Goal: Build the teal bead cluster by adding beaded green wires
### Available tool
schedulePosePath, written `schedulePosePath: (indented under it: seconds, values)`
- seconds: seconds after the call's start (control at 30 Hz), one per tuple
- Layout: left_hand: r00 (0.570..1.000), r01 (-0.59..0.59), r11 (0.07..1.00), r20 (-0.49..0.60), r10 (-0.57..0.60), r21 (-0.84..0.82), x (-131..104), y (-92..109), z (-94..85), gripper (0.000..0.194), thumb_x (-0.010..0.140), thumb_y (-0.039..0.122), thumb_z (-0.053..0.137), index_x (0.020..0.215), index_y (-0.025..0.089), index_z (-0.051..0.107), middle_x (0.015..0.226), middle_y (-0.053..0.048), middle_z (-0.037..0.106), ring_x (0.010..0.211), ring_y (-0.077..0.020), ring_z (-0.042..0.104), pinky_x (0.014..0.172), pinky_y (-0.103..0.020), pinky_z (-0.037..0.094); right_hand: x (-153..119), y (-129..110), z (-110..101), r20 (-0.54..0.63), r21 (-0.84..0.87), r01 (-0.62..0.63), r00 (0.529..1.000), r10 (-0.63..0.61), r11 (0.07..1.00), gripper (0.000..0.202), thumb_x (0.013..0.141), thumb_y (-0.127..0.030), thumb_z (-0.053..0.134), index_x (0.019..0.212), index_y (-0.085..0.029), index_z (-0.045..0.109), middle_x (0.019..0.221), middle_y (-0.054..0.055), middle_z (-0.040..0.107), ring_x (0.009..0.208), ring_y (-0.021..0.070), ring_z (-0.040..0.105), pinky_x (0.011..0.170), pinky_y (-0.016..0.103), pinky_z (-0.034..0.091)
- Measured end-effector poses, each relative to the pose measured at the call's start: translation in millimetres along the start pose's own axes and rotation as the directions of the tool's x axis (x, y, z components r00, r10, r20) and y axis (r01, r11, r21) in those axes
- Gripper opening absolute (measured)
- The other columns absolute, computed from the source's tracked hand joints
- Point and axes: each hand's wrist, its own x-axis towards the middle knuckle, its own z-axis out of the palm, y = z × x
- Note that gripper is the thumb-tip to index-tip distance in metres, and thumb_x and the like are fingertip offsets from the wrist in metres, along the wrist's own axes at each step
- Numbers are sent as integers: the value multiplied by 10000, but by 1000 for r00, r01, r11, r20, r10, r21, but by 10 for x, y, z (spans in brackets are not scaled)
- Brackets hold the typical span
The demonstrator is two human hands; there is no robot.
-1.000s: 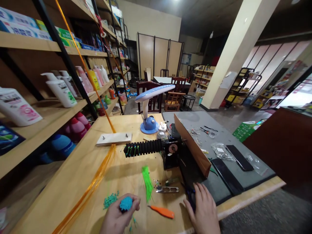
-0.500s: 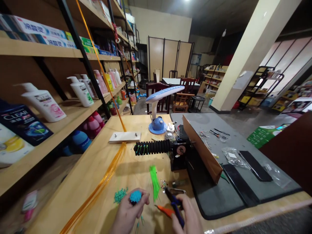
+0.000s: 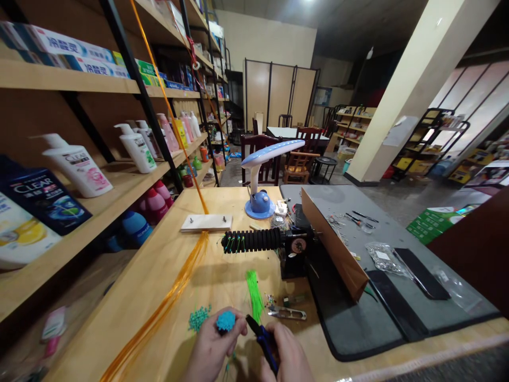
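Observation:
My left hand [image 3: 217, 342] is closed around a small dark holder topped with a round turquoise cluster [image 3: 225, 320]; whether it pinches anything finer at the fingertips is too small to tell. Pliers with dark blue handles [image 3: 265, 342] are gripped in my right hand [image 3: 288, 350], their dark jaws pointing up and left, close to my left fingertips. Just left of my left hand lies a pile of turquoise beads [image 3: 199, 318]. A bundle of bright green strands [image 3: 253, 297] rests beyond the two hands. Thread snips [image 3: 287, 313] lie beyond my right hand.
Ahead stands a black ribbed roller [image 3: 252, 240] on a machine, with green ties at its left end. Orange threads [image 3: 170, 292] run down the left side from a white clamp plate [image 3: 205, 223]. A blue desk lamp [image 3: 259, 204] and an upright brown board [image 3: 334, 246] stand farther back.
My right hand has brought the pliers left, up to my left fingertips, and the thread snips are now in fuller view. An orange item beside the pliers no longer shows.

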Motion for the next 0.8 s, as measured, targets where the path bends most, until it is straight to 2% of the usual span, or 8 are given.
schedulePosePath:
  seconds: [0.17, 0.33, 0.4, 0.5, 0.6, 0.7, 0.73, 0.8]
  values:
    - [1000, 3, 1000, 15, -4, 25, -17, 20, -16, 418, 695, 566, 765, 646, 166, 654, 459, 81, 450, 429, -93, 382, 455, -217, 299, 6, 64, -4, 97, -4, -12, 995, 12, 1000, 407, 649, -61, 523, 1024, -219, 544, 820, 7, 615, 723, 185, 619, 641, 235, 443]
    - [1000, 11, 998, 16, -12, 57, -6, -31, -44, 413, 662, 556, 796, 648, 168, 653, 480, 62, 499, 431, -100, 398, 453, -226, 321, 42, -24, -40, 120, 1, -21, 993, 21, 1000, 319, 649, -91, 522, 941, -214, 554, 782, 5, 596, 697, 183, 590, 617, 240, 396]
    - [1000, 8, 998, 30, -10, 63, 1, -36, -55, 432, 667, 582, 782, 663, 170, 652, 499, 52, 523, 441, -102, 402, 459, -229, 331, 52, -58, -53, 146, 47, -68, 987, 60, 997, 238, 671, -110, 521, 884, -213, 550, 739, -11, 568, 663, 168, 558, 596, 237, 367]
    - [998, 23, 997, 61, -28, 69, 7, -7, -69, 481, 682, 639, 739, 758, 169, 667, 578, 18, 598, 473, -112, 426, 474, -237, 344, 59, -67, -71, 201, 154, -208, 964, 175, 966, 117, 731, -154, 531, 834, -210, 546, 692, -35, 510, 642, 147, 502, 591, 231, 340]
    - [994, 48, 995, 91, -56, 88, 5, 37, -75, 512, 695, 654, 716, 864, 173, 669, 602, 15, 608, 497, -124, 434, 487, -244, 347, 73, -59, -103, 224, 284, -343, 932, 286, 895, 59, 749, -209, 556, 807, -199, 548, 670, -45, 468, 650, 143, 460, 606, 235, 336]
    - [989, 24, 991, 141, -44, 135, -6, 71, -73, 467, 744, 627, 684, 861, 175, 672, 607, 12, 595, 533, -146, 474, 532, -262, 381, 100, -82, -135, 237, 449, -417, 908, 345, 790, 84, 715, -233, 599, 773, -186, 561, 669, -43, 475, 664, 140, 446, 623, 239, 338]
    - [987, 2, 988, 161, -27, 157, -12, 81, -70, 438, 763, 608, 673, 844, 177, 673, 609, 9, 590, 559, -159, 501, 558, -269, 395, 108, -95, -137, 250, 514, -448, 894, 372, 731, 96, 700, -239, 615, 758, -183, 563, 661, -44, 476, 654, 133, 440, 614, 235, 334]
    - [982, -54, 978, 190, 15, 203, -28, 102, -63, 379, 800, 562, 648, 810, 184, 669, 615, 6, 579, 613, -182, 542, 600, -277, 410, 121, -118, -119, 318, 639, -536, 837, 444, 552, 136, 669, -265, 637, 745, -186, 556, 609, -63, 454, 574, 104, 397, 549, 218, 303]
